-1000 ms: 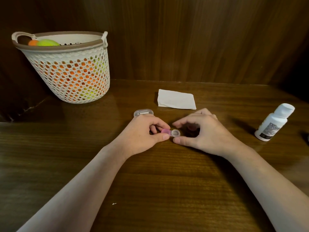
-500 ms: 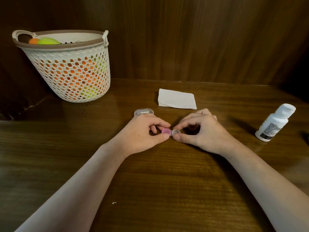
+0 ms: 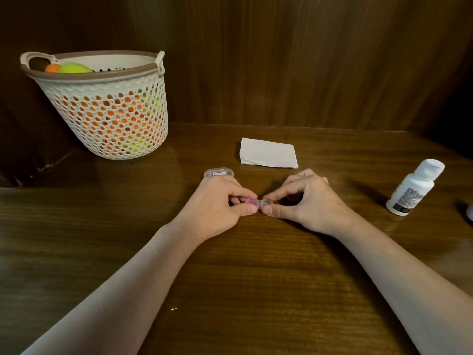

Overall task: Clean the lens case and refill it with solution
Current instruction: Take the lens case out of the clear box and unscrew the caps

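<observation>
A small lens case (image 3: 258, 202) with a pink cap on its left well and a clear cap on its right well lies on the wooden table between my hands. My left hand (image 3: 220, 203) pinches the pink end between thumb and forefinger. My right hand (image 3: 302, 201) pinches the clear cap the same way. A white solution bottle (image 3: 414, 188) with a white cap stands at the right, leaning slightly. A folded white tissue (image 3: 268, 152) lies behind my hands.
A small clear plastic box (image 3: 218, 172) sits just behind my left hand. A white mesh basket (image 3: 107, 108) holding orange and green balls stands at the back left. A wooden wall closes the back. A pale object (image 3: 469, 212) shows at the right edge.
My right hand has moved left and its thumb and forefinger have closed on the clear cap. My left hand keeps its hold on the pink end.
</observation>
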The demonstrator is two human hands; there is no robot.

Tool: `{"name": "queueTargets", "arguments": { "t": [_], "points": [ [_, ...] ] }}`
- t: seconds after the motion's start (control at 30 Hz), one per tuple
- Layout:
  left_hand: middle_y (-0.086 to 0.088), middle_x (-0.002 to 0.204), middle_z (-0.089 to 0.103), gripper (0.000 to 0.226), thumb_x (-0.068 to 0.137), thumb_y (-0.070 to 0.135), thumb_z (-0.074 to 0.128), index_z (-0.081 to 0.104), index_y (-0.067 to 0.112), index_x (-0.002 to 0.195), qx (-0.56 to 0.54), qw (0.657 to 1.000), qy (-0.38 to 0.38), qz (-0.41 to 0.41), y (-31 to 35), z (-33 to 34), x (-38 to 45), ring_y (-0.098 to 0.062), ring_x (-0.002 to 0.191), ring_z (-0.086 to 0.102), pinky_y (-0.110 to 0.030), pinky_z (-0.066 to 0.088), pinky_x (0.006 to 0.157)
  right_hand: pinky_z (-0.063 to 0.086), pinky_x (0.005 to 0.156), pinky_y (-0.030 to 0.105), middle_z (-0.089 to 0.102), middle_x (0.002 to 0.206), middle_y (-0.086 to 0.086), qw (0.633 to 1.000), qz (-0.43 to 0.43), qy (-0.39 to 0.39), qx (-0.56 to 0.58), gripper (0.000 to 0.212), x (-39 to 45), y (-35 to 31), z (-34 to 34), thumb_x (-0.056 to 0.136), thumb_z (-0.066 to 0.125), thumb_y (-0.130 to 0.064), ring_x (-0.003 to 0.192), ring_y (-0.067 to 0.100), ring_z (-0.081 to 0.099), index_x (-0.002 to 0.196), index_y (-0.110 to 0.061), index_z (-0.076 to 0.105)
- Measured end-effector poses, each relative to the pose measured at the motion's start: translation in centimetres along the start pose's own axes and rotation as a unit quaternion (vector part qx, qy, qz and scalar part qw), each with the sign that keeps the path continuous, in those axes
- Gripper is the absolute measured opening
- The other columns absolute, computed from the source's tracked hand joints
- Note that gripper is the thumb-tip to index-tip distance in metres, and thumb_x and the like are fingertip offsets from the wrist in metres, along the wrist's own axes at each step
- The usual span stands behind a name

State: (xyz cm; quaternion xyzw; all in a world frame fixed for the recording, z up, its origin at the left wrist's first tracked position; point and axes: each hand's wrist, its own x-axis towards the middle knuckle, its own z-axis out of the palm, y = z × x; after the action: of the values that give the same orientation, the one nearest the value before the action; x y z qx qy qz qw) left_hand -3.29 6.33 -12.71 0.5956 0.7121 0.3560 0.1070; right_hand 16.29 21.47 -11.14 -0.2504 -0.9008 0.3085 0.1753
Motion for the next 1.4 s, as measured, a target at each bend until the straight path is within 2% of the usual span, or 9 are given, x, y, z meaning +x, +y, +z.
{"name": "queueTargets", "arguments": {
  "t": [0.2,0.53,0.73,0.8,0.87,1.0,1.1,1.2,1.4],
  "points": [
    [0.027,0.097,0.067,0.027,0.091,0.034,0.083,0.08,0.036,0.118,0.011,1.0,0.02,0.004,0.3,0.2,-0.2,0.011,0.103,0.06,-0.012,0.051,0.074,0.038,0.104,0.047,0.069,0.098,-0.038,1.0,-0.002,0.003,0.002,0.037,-0.1,-0.2,0.0,0.067,0.075,-0.079,0.113,-0.003,0.046,0.097,-0.058,0.083],
    [0.021,0.099,0.069,0.017,0.092,0.036,0.082,0.082,0.037,0.109,0.015,0.999,0.037,-0.008,1.2,0.4,-0.8,-0.003,0.091,0.067,-0.022,0.059,0.08,0.042,0.106,0.052,0.068,0.097,-0.039,1.0,-0.011,0.005,0.011,0.031,-0.2,-0.6,0.2,0.064,0.073,-0.079,0.11,-0.003,0.049,0.088,-0.06,0.08],
    [0.022,0.098,0.071,0.017,0.089,0.038,0.083,0.082,0.039,0.106,0.001,0.999,0.038,-0.02,1.4,0.3,-0.9,0.001,0.092,0.068,-0.017,0.058,0.077,0.042,0.107,0.052,0.069,0.097,-0.04,1.0,-0.016,0.003,0.009,0.035,-0.2,-0.4,0.2,0.062,0.07,-0.084,0.111,-0.003,0.048,0.087,-0.061,0.079],
    [0.023,0.097,0.073,0.024,0.087,0.039,0.085,0.081,0.039,0.111,-0.012,0.999,0.042,-0.029,1.2,0.2,-0.9,0.006,0.095,0.067,-0.009,0.056,0.073,0.04,0.105,0.047,0.069,0.099,-0.041,1.0,-0.018,0.007,0.007,0.036,-0.2,-0.2,0.2,0.064,0.071,-0.083,0.111,-0.005,0.047,0.089,-0.06,0.08],
    [0.024,0.105,0.072,0.04,0.088,0.039,0.084,0.074,0.037,0.127,-0.027,0.999,0.03,-0.027,1.0,0.0,-0.9,0.012,0.101,0.065,-0.005,0.052,0.075,0.036,0.102,0.042,0.069,0.1,-0.041,1.0,-0.016,0.012,0.0,0.034,-0.1,0.0,0.2,0.068,0.075,-0.08,0.113,-0.005,0.047,0.093,-0.058,0.081],
    [0.027,0.126,0.072,0.055,0.097,0.027,0.077,0.059,0.04,0.147,-0.064,0.998,-0.008,-0.015,0.8,-0.7,-0.9,0.01,0.111,0.066,-0.013,0.052,0.084,0.031,0.1,0.04,0.07,0.097,-0.038,1.0,-0.005,0.013,-0.01,0.029,0.1,0.3,0.3,0.073,0.08,-0.074,0.116,-0.002,0.046,0.096,-0.056,0.082],
    [0.03,0.119,0.075,0.05,0.099,0.026,0.075,0.062,0.04,0.144,-0.071,0.997,-0.019,-0.022,0.9,-0.5,-0.9,0.012,0.115,0.065,-0.018,0.051,0.094,0.034,0.1,0.04,0.066,0.1,-0.043,1.0,-0.012,0.008,-0.009,0.034,0.1,0.4,0.3,0.069,0.074,-0.079,0.114,-0.01,0.043,0.094,-0.058,0.081],
    [0.029,0.112,0.077,0.045,0.097,0.025,0.077,0.066,0.039,0.138,-0.076,0.997,-0.009,-0.026,0.8,-0.4,-0.8,0.012,0.111,0.067,-0.02,0.053,0.093,0.035,0.099,0.039,0.066,0.098,-0.043,1.0,-0.016,0.007,-0.004,0.033,0.1,0.4,0.3,0.068,0.074,-0.079,0.111,-0.012,0.043,0.093,-0.058,0.081],
    [0.028,0.105,0.076,0.042,0.094,0.026,0.081,0.07,0.038,0.133,-0.053,0.998,0.02,-0.017,0.7,0.2,-0.7,0.014,0.105,0.067,-0.007,0.053,0.084,0.038,0.101,0.041,0.067,0.098,-0.042,1.0,-0.024,0.009,-0.008,0.029,0.1,0.3,0.2,0.073,0.08,-0.072,0.11,-0.015,0.042,0.096,-0.054,0.083]
  ]
}}
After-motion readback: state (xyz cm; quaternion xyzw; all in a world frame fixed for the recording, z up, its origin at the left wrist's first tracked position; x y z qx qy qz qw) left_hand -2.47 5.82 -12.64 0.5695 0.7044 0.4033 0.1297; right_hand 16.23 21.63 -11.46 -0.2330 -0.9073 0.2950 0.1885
